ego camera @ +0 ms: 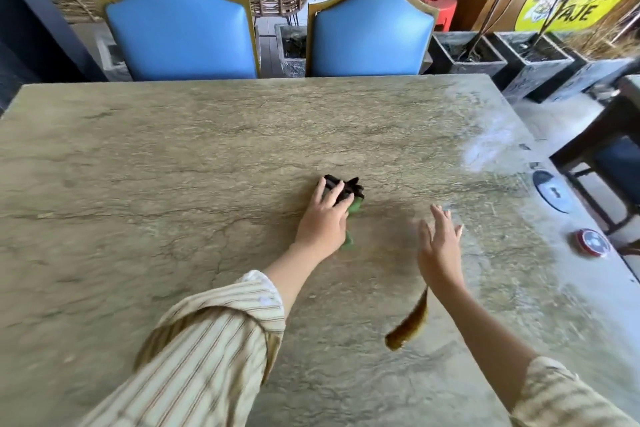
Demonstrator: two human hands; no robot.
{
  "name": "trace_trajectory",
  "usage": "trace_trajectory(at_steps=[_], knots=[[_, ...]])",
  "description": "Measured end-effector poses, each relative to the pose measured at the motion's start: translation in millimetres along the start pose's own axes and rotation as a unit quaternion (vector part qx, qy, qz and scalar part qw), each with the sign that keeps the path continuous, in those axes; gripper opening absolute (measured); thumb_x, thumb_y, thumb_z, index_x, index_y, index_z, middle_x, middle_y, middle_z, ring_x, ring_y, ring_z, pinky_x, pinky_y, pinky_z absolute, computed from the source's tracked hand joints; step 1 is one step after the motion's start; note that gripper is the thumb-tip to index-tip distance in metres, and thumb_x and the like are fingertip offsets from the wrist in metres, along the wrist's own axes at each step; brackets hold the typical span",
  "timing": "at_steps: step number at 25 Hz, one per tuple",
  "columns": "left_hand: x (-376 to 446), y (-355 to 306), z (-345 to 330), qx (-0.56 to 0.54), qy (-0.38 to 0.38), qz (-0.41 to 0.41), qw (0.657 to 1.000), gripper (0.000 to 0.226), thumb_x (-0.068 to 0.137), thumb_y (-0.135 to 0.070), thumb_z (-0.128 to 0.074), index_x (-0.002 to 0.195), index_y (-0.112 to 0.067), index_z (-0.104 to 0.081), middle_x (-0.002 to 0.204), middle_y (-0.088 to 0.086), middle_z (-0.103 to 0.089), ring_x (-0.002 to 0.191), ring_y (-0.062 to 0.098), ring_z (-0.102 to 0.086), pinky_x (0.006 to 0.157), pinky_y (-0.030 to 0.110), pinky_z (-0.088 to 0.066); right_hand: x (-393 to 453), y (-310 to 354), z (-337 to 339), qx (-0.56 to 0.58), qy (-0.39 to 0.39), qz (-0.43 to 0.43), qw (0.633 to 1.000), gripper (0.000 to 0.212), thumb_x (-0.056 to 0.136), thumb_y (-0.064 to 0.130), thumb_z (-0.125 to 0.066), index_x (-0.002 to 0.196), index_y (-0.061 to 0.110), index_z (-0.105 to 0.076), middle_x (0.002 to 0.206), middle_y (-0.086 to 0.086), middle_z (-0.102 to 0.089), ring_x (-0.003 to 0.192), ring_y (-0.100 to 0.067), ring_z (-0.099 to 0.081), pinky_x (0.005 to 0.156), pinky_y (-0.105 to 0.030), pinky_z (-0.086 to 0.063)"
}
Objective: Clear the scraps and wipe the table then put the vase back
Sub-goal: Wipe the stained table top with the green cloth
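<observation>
A dark, wilted flower head (346, 188) with green leaves (349, 239) lies near the middle of the stone table (173, 156). My left hand (323, 218) rests over it, fingers bent around the dark petals. My right hand (441, 243) hovers to the right of it, fingers spread and straight, holding nothing. A brown dried leaf (408, 324) lies just beside my right forearm. No vase is in view.
Two blue chairs (180, 38) (370, 38) stand at the table's far edge. A round red and white tin (590, 242) and a round dark disc (550, 191) sit near the right edge. Stone planters (467, 55) line the floor at the right.
</observation>
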State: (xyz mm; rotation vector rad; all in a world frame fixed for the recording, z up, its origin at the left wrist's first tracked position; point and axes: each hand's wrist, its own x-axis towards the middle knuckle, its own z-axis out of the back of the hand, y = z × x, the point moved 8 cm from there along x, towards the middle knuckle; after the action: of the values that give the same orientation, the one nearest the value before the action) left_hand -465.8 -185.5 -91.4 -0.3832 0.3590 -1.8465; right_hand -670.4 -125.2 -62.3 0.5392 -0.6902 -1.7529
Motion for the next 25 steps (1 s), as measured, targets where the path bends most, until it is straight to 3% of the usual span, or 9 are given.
trace_trajectory(at_steps=[3,6,10,12,15,18,25], knots=[[-39,50,29,0.005,-0.028,0.049,0.998,0.040,0.094,-0.015,-0.045,0.133,-0.017,-0.054,0.149,0.007,-0.039,0.142,0.039,-0.017,0.117,0.047,-0.021,-34,-61,48,-0.087,-0.004,-0.032,0.996,0.043,0.101,0.023,-0.035,0.140,0.005,-0.037,0.151,-0.017,-0.031,0.146,-0.026,-0.013,0.120,-0.044,0.000],[-102,131,73,0.022,-0.084,0.142,0.986,0.040,0.088,-0.016,-0.046,0.125,-0.010,-0.062,0.141,0.015,-0.049,0.134,0.048,-0.030,0.110,0.056,-0.030,-72,-102,64,-0.154,0.025,0.004,0.988,0.050,0.095,0.027,-0.033,0.138,0.001,-0.041,0.150,-0.019,-0.034,0.145,-0.028,-0.018,0.120,-0.045,-0.007],[-202,219,121,0.044,-0.132,0.286,0.948,0.047,0.084,-0.023,-0.042,0.123,-0.005,-0.062,0.138,0.022,-0.049,0.133,0.051,-0.029,0.113,0.051,-0.023,-91,-101,65,-0.205,0.009,0.061,0.977,0.055,0.095,0.033,-0.029,0.137,0.003,-0.046,0.149,-0.015,-0.037,0.145,-0.023,-0.021,0.120,-0.033,-0.003],[-233,230,127,0.049,-0.159,0.335,0.927,0.048,0.084,-0.023,-0.042,0.123,-0.002,-0.061,0.139,0.025,-0.047,0.135,0.052,-0.026,0.114,0.050,-0.019,-89,-99,66,-0.204,-0.004,0.064,0.977,0.054,0.095,0.034,-0.028,0.135,0.004,-0.048,0.148,-0.015,-0.039,0.144,-0.024,-0.024,0.120,-0.036,-0.007],[-238,219,120,0.067,-0.178,0.396,0.898,0.042,0.091,-0.016,-0.047,0.129,-0.002,-0.055,0.146,0.023,-0.039,0.138,0.051,-0.017,0.117,0.048,-0.011,-90,-103,65,-0.204,-0.013,0.070,0.976,0.057,0.095,0.038,-0.025,0.134,0.006,-0.050,0.148,-0.013,-0.040,0.144,-0.023,-0.025,0.120,-0.041,-0.008],[-210,181,97,0.054,-0.168,0.413,0.894,0.041,0.095,-0.013,-0.047,0.135,-0.006,-0.051,0.151,0.017,-0.032,0.141,0.048,-0.009,0.118,0.047,-0.005,-89,-102,66,-0.214,-0.015,0.068,0.974,0.056,0.095,0.037,-0.023,0.134,0.008,-0.050,0.149,-0.011,-0.040,0.144,-0.021,-0.024,0.119,-0.042,0.007],[-78,5,10,0.007,-0.094,0.214,0.972,0.041,0.093,-0.012,-0.047,0.133,-0.008,-0.052,0.149,0.017,-0.036,0.139,0.050,-0.013,0.117,0.052,-0.011,-89,-106,69,-0.183,-0.031,0.069,0.980,0.055,0.095,0.035,-0.021,0.134,0.009,-0.050,0.150,-0.006,-0.039,0.145,-0.016,-0.020,0.118,-0.045,0.011]])
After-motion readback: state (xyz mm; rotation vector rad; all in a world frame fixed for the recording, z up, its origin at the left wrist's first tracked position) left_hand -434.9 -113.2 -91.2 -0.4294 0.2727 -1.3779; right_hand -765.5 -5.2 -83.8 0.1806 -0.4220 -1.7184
